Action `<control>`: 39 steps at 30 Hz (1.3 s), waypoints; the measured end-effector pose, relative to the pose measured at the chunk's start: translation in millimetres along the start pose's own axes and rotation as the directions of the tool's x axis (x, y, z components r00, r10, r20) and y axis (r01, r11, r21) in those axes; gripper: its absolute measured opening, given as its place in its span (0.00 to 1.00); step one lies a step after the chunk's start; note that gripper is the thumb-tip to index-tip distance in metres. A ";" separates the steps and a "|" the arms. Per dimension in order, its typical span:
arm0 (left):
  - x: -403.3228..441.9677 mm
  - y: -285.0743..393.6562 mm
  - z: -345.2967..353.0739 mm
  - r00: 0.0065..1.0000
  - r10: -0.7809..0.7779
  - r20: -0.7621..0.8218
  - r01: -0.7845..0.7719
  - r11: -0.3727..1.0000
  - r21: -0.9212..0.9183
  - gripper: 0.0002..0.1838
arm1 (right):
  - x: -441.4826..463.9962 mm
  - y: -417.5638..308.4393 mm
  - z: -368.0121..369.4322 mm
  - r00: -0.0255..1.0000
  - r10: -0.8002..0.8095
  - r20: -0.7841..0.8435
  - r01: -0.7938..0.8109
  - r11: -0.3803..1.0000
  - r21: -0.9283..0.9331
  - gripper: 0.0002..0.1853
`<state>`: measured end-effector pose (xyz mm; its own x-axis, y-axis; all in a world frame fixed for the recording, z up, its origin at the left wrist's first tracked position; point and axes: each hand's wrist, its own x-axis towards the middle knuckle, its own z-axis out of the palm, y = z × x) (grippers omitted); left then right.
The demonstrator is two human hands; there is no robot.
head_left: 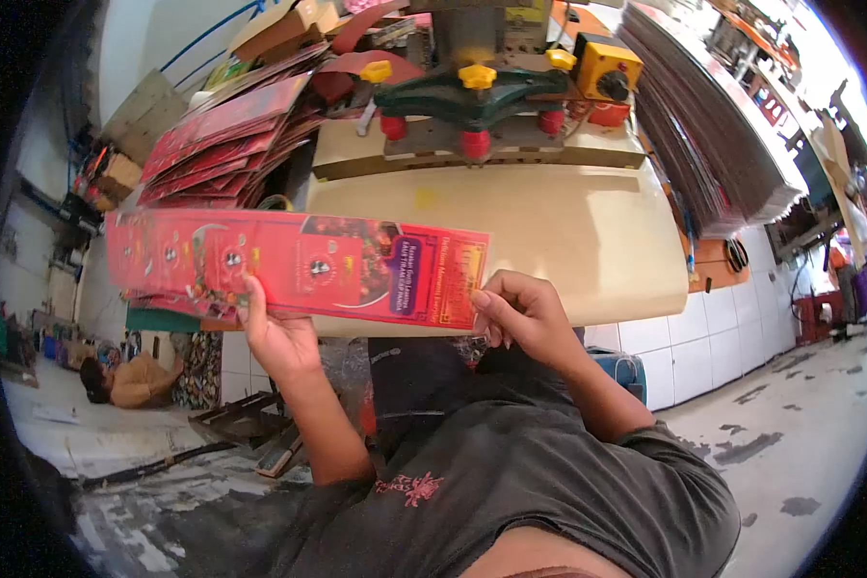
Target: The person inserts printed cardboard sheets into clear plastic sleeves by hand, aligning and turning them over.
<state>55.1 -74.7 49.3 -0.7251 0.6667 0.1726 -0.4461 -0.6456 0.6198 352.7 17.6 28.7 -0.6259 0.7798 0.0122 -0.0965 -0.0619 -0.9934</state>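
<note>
A long red printed sheet (pixel 356 275) is held up over the front edge of a cream work surface (pixel 588 241). My left hand (pixel 279 332) grips its lower edge left of the middle, thumb on the printed face and the other fingers partly hidden behind. At the sheet's right end, my right hand (pixel 522 310) pinches the corner between thumb and fingers. The sheet's left end is blurred. Beyond it stands a machine with a dark green clamp frame (pixel 472 96), yellow knobs and red feet.
A stack of red printed sheets (pixel 222 144) leans at the back left. Tall piles of sheets (pixel 703 125) stand at the right. A yellow switch box (pixel 607 69) sits beside the machine. Another person (pixel 140 380) is on the floor at the far left.
</note>
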 end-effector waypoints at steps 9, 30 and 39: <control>2.0 -12.3 -6.4 1.000 -0.011 0.001 0.011 1.000 -0.019 0.22 | 2.3 -11.7 -14.7 0.977 -0.191 -0.097 0.167 0.962 -0.217 0.16; -10.7 -26.4 -5.1 0.999 -0.036 0.002 0.036 0.999 -0.038 0.22 | -5.3 -21.5 -26.4 0.985 -0.152 -0.082 0.155 0.988 0.029 0.13; -18.0 -27.4 -0.2 0.997 -0.077 -0.003 0.077 0.995 -0.059 0.23 | -6.7 -21.4 -26.0 0.981 -0.174 -0.085 0.178 0.983 0.050 0.13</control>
<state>80.3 -69.0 29.1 -0.6899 0.7135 0.1222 -0.5309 -0.6135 0.5846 379.0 29.9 46.9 -0.5313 0.8289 0.1749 -0.2454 0.0471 -0.9683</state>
